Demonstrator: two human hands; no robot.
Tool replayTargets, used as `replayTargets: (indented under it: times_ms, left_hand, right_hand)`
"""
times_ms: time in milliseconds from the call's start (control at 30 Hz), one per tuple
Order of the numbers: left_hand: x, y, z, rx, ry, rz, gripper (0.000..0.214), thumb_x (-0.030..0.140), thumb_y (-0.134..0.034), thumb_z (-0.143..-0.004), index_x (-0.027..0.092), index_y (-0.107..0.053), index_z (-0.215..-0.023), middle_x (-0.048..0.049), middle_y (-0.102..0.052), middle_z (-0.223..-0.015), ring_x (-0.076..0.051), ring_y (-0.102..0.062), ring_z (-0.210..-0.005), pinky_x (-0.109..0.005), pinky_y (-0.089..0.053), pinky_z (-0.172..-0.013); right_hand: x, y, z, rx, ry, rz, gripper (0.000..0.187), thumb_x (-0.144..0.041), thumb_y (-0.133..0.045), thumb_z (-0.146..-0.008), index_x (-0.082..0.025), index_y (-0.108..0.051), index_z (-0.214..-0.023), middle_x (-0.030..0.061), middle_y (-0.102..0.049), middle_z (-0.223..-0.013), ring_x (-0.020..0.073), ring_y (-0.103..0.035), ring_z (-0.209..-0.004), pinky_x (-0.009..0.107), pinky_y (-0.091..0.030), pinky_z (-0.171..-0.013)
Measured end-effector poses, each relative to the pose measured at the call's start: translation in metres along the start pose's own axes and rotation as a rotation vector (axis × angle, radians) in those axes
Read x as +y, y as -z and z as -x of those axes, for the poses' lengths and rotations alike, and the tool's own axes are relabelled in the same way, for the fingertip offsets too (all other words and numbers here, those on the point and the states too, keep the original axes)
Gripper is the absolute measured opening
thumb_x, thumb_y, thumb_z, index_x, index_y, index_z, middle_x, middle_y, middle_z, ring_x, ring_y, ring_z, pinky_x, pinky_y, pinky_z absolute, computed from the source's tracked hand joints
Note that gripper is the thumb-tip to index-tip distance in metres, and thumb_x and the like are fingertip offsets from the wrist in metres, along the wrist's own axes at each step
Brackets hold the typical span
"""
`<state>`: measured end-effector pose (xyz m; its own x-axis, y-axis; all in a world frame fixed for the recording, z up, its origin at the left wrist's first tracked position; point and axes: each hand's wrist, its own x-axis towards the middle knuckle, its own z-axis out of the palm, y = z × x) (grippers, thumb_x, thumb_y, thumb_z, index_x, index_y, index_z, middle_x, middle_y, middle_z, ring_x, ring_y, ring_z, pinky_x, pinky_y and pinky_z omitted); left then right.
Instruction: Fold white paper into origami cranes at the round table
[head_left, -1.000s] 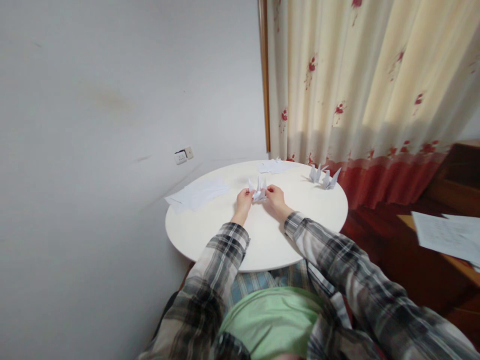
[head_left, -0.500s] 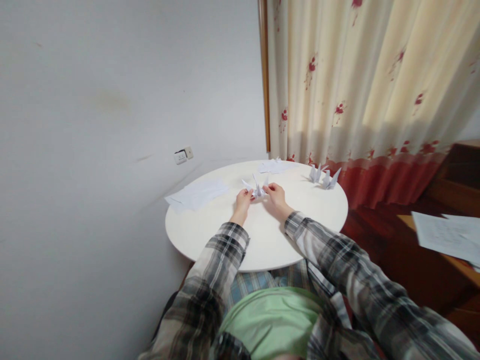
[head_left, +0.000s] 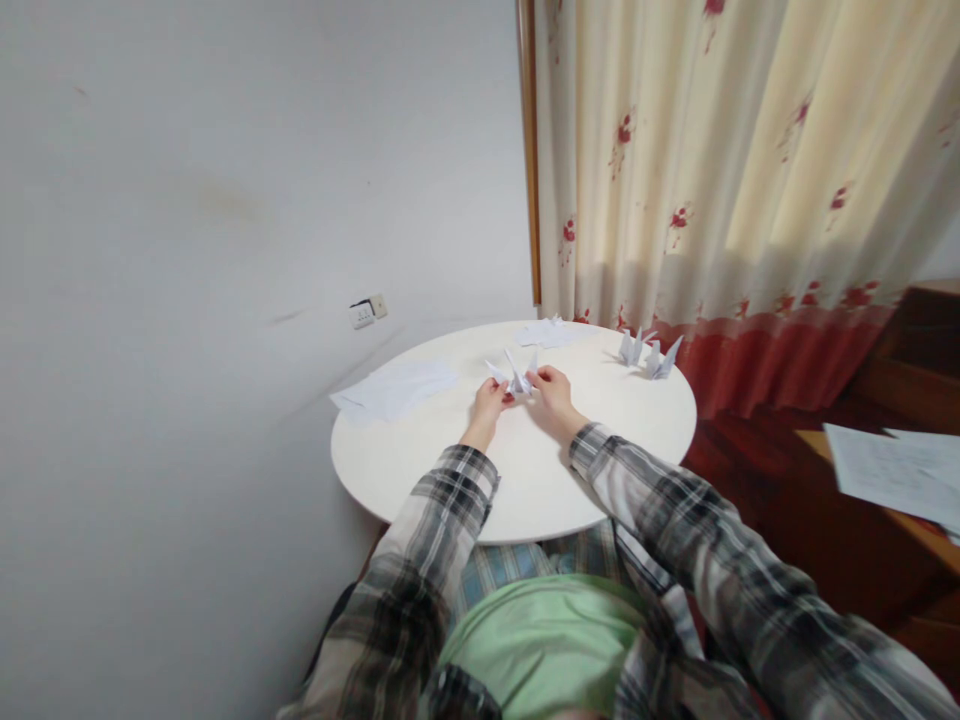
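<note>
A white folded paper crane [head_left: 519, 383] is held between my two hands over the middle of the round white table [head_left: 540, 490]. My left hand [head_left: 489, 402] pinches its left side low down, fingers closed. On the opposite side, my right hand [head_left: 553, 388] grips the crane's right edge between thumb and fingers. The pointed tips of the crane stick up above my fingers, while its underside is partly covered by them. Two more paper cranes [head_left: 634, 348] stand near the table's right edge.
White paper sheets [head_left: 394, 390] lie at the table's left. More paper [head_left: 546, 333] rests at the far edge. A wall socket [head_left: 361, 316] sits on the wall at left. A floral curtain [head_left: 697, 200] hangs behind. Printed sheets [head_left: 892, 470] lie on a wooden surface at right.
The crane has tilted very slightly between my hands, and the fingers of my left hand have shifted a little under it. Everything else looks the same.
</note>
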<state>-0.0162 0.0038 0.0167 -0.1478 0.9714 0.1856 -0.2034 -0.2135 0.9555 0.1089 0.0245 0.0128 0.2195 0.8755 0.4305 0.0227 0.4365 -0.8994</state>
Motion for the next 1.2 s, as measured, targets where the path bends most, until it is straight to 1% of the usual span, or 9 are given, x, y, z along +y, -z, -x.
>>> replayTargets:
  times_ms: [100, 300, 500, 600, 800, 933, 1067, 1200]
  left_hand:
    - [-0.0008, 0.0005, -0.0005, -0.003, 0.003, 0.011, 0.003, 0.014, -0.056, -0.077, 0.014, -0.053, -0.077, -0.0018, -0.061, -0.074, -0.010, -0.057, -0.061, -0.031, -0.050, -0.073]
    - [0.0001, -0.0010, 0.0012, -0.056, 0.055, 0.060, 0.007, 0.015, -0.055, -0.079, 0.015, -0.050, -0.084, -0.0037, -0.063, -0.084, -0.011, -0.061, -0.068, -0.036, -0.051, -0.079]
    - [0.0023, -0.0031, 0.0030, -0.005, 0.033, 0.076, 0.005, 0.016, -0.053, -0.080, 0.015, -0.049, -0.081, -0.0027, -0.063, -0.079, -0.012, -0.061, -0.068, -0.036, -0.051, -0.079]
    - [0.0028, -0.0027, 0.0032, -0.004, 0.017, 0.096, 0.004, 0.017, -0.054, -0.080, 0.015, -0.050, -0.081, -0.0031, -0.064, -0.080, -0.012, -0.061, -0.069, -0.036, -0.050, -0.080]
    - [0.0026, -0.0023, 0.0021, 0.005, 0.043, 0.142, 0.003, 0.017, -0.053, -0.081, 0.015, -0.051, -0.081, -0.0025, -0.063, -0.075, -0.012, -0.061, -0.067, -0.036, -0.048, -0.083]
    - [0.0024, -0.0023, 0.0020, -0.003, 0.048, 0.181, 0.001, 0.014, -0.051, -0.082, 0.014, -0.051, -0.081, -0.0029, -0.063, -0.076, -0.012, -0.061, -0.067, -0.037, -0.048, -0.084]
    - [0.0027, -0.0028, 0.0030, -0.030, 0.066, 0.229, 0.005, 0.015, -0.054, -0.080, 0.014, -0.049, -0.081, -0.0025, -0.063, -0.076, -0.011, -0.061, -0.070, -0.036, -0.047, -0.086]
    - [0.0035, -0.0042, 0.0044, -0.055, 0.092, 0.290, 0.008, 0.013, -0.056, -0.078, 0.014, -0.048, -0.079, -0.0038, -0.064, -0.079, -0.012, -0.062, -0.073, -0.036, -0.047, -0.087]
  right_hand:
    - [-0.0004, 0.0001, -0.0002, -0.003, -0.011, -0.012, 0.018, -0.035, -0.059, -0.062, -0.018, -0.055, -0.059, -0.0021, -0.056, -0.059, 0.0119, -0.046, -0.059, 0.026, -0.036, -0.061]
    - [-0.0017, 0.0000, 0.0014, 0.010, -0.015, -0.022, 0.021, -0.038, -0.059, -0.064, -0.018, -0.054, -0.059, -0.0018, -0.055, -0.058, 0.0123, -0.046, -0.059, 0.026, -0.036, -0.060]
    - [-0.0035, -0.0005, 0.0029, 0.006, -0.002, -0.043, 0.024, -0.041, -0.059, -0.064, -0.018, -0.054, -0.059, -0.0017, -0.056, -0.060, 0.0122, -0.047, -0.060, 0.026, -0.037, -0.062]
    - [-0.0047, -0.0005, 0.0026, 0.002, -0.012, -0.045, 0.025, -0.042, -0.060, -0.064, -0.018, -0.054, -0.059, -0.0018, -0.055, -0.059, 0.0120, -0.047, -0.060, 0.026, -0.037, -0.062]
    - [-0.0073, -0.0007, 0.0015, -0.009, -0.034, -0.063, 0.026, -0.042, -0.061, -0.062, -0.018, -0.053, -0.057, -0.0020, -0.054, -0.058, 0.0117, -0.046, -0.059, 0.026, -0.038, -0.062]
    - [-0.0085, -0.0007, 0.0022, -0.018, -0.048, -0.140, 0.026, -0.042, -0.064, -0.060, -0.018, -0.054, -0.059, -0.0015, -0.055, -0.059, 0.0122, -0.048, -0.060, 0.026, -0.039, -0.062]
    - [-0.0079, -0.0003, 0.0022, -0.035, -0.067, -0.229, 0.030, -0.045, -0.067, -0.056, -0.017, -0.056, -0.062, -0.0010, -0.057, -0.061, 0.0124, -0.051, -0.061, 0.027, -0.042, -0.064]
    - [-0.0069, 0.0002, 0.0013, -0.033, -0.086, -0.243, 0.033, -0.048, -0.067, -0.056, -0.018, -0.056, -0.062, -0.0007, -0.058, -0.061, 0.0124, -0.052, -0.062, 0.027, -0.044, -0.065]
